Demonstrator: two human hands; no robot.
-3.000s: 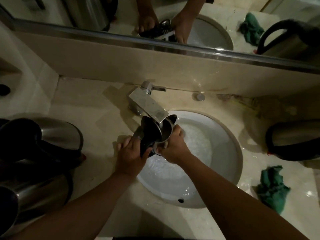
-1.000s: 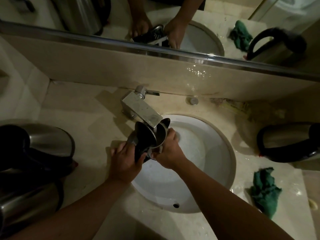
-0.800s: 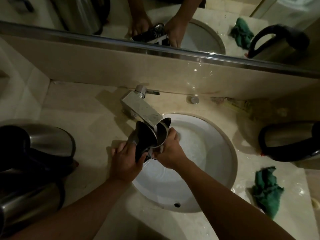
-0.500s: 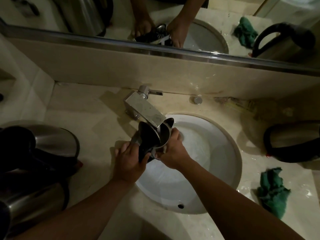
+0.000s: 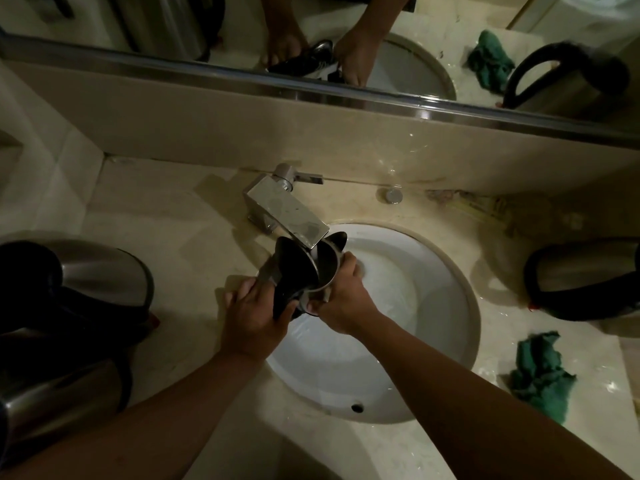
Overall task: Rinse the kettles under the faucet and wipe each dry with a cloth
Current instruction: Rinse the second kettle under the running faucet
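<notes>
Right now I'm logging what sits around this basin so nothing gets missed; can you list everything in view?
kettle in hand: 1, steel with black lid open, tilted under the faucet over the sink
kettles on the left: 2, steel and black, on the counter left of the sink
kettle on the right: 1, steel and black, on the counter right of the sink
cloth: 1, green, crumpled on the counter at right
faucet: 1, chrome, behind the sink
sink: 1, white, round
counter: 1, beige
mirror: 1, above the backsplash
left hand: 1, grips the kettle's black handle
right hand: 1, holds the kettle's steel body
</notes>
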